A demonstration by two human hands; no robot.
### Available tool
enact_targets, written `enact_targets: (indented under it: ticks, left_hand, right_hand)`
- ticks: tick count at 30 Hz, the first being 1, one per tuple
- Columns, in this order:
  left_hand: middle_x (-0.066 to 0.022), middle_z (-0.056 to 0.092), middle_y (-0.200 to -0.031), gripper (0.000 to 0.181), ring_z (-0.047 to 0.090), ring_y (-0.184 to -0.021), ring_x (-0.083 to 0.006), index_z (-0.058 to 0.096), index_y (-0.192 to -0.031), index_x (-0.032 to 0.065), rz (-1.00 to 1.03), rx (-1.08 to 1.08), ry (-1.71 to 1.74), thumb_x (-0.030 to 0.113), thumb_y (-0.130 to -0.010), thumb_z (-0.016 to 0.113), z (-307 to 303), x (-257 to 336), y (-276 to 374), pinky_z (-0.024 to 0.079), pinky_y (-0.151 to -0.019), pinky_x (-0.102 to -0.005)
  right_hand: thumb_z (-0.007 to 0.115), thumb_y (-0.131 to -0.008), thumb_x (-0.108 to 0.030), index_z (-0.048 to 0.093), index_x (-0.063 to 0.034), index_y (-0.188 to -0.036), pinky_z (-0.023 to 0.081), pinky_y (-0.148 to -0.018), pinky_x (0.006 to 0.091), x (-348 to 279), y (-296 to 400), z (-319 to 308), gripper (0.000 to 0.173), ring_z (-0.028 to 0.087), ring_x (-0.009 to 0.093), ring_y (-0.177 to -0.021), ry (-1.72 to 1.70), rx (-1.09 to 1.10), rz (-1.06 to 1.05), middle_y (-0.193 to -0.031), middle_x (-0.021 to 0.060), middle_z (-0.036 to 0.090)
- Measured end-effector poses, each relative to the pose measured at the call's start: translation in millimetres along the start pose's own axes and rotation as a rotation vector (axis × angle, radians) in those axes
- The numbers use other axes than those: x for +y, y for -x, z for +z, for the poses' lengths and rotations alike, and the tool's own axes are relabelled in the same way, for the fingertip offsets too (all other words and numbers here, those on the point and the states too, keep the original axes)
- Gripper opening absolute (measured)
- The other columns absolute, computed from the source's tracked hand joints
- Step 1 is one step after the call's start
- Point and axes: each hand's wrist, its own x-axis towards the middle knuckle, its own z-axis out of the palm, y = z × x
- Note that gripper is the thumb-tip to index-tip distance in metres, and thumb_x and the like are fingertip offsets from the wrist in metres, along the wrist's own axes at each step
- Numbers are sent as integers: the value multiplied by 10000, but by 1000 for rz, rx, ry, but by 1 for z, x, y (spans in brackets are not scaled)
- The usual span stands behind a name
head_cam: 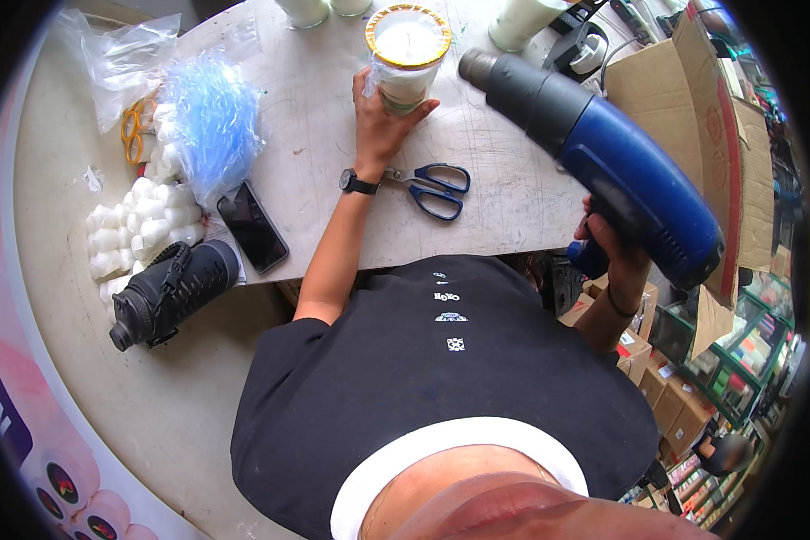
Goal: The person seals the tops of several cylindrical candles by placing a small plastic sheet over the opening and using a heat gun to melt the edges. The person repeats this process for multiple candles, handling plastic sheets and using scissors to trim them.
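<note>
My left hand [383, 131] is around the lower part of a glass jar candle [408, 42] with white wax and a wick. An orange-and-white patterned band circles its rim, and clear plastic film [380, 77] clings to its side. With my right hand [614, 246] I grip the handle of a blue and black heat gun [638, 169]. Its metal nozzle [479, 67] points toward the candle and stands apart from it. Below my left hand, blue-handled scissors [439, 191] lie on the worn white table [513, 175], partly behind my wrist.
More glass candles [523, 23] stand along the far side. To the left are blue plastic film [216, 125], yellow-handled scissors [132, 131], white wrapped pieces [148, 216], a phone [253, 226] and a black bottle [175, 290]. An open cardboard box [661, 88] and cables flank the right.
</note>
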Motion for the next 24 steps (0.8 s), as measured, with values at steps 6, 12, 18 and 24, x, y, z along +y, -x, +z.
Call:
enact_targets:
  ticks: [6,12,18,24]
  left_hand:
    - [-177,475,-1229,588,480,-1176,-357,602,-1137,-1,-56,3,60,236,-655,839,2,-5,1,467,-966,-445]
    - [-189,465,-1214,691,477,-1155,-372,497,-1211,-19,-51,-34,38,206,-646,825,0,-7,3,454,-971,-454]
    - [-203,455,-1201,754,468,-1145,-381,401,-1229,-24,40,28,-2,187,-645,828,1,-6,1,442,-971,-451]
    - [-199,454,-1195,732,469,-1147,-371,418,-1205,-16,-13,11,54,191,-639,834,1,-6,2,446,-968,-448]
  right_hand:
    - [706,-852,3,618,38,-1128,534,-648,298,-1,-9,-2,292,652,170,-723,-116,22,-10,-980,129,667]
    - [704,-838,-91,603,62,-1110,524,-643,313,-3,-1,-6,329,638,190,-673,-7,-47,42,-959,134,649]
    - [694,-842,-18,606,47,-1129,527,-628,296,-15,-16,-3,307,643,176,-678,-60,68,-47,-977,139,666]
    - [706,-821,27,601,48,-1148,531,-604,292,-19,-7,-9,345,649,176,-674,-120,-73,35,-991,153,677]
